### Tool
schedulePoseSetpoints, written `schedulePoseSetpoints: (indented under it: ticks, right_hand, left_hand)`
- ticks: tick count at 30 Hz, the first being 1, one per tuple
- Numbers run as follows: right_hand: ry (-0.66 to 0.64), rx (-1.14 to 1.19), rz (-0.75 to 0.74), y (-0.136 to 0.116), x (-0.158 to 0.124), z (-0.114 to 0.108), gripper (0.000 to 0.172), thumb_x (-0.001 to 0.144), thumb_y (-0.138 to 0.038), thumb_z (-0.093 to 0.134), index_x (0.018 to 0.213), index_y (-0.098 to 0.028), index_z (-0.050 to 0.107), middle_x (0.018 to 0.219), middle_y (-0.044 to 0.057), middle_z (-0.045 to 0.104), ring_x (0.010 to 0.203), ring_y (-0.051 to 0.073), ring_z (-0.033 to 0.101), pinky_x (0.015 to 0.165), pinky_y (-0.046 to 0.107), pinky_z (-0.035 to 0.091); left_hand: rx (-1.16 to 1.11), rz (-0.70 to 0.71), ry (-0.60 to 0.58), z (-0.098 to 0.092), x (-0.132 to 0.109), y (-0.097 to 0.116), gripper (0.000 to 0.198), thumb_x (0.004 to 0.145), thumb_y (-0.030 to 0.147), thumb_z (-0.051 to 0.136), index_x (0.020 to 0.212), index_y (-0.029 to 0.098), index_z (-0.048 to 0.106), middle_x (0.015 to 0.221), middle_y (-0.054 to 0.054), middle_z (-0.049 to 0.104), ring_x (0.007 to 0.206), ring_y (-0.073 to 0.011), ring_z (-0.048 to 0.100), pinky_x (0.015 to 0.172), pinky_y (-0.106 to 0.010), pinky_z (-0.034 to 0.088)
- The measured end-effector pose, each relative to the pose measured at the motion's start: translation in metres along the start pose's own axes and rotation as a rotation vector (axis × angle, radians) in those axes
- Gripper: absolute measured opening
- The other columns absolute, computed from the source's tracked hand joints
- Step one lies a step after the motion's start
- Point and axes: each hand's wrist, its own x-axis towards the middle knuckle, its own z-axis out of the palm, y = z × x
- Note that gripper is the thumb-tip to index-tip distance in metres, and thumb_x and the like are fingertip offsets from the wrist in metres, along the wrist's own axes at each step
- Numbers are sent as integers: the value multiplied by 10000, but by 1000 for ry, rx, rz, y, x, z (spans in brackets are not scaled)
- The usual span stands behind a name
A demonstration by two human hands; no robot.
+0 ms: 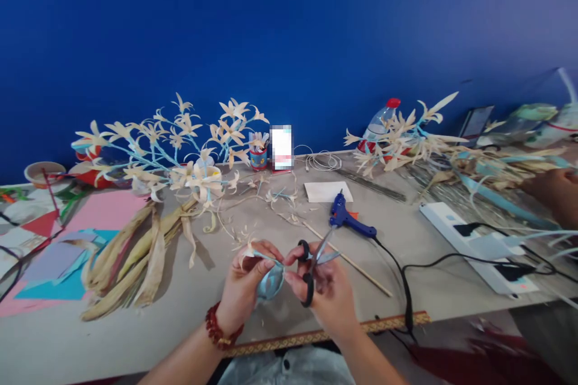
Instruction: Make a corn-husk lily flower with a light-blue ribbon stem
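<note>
My left hand (246, 286) is closed round a roll of light blue tape (271, 281) and pinches a small pale husk flower (249, 249) at its fingertips. My right hand (326, 290) grips black-handled scissors (311, 264), blades pointing up and away, and its fingertips also meet the tape strip between the two hands. Both hands hover just above the near edge of the grey table (433, 289). A red bead bracelet (217, 329) circles my left wrist.
Dried corn husks (135, 255) lie at the left beside coloured paper sheets (67, 252). Husk-flower sprays (180, 138) stand at the back. A blue glue gun (350, 221), thin wooden stick (352, 258), white power strip (478, 246) and another person's hand (557, 192) are to the right.
</note>
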Motion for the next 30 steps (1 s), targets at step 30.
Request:
schedulePoseSetpoints:
  ticks: [30]
  right_hand:
    - [-149, 128, 145, -23, 1, 2, 298, 659, -224, 775, 834, -203, 535, 740, -7, 636, 571, 101, 510, 531, 211, 404]
  left_hand:
    - [60, 107, -15, 6, -23, 5, 89, 708, 255, 781, 700, 185, 726, 766, -37, 593, 753, -180, 570, 695, -275, 467]
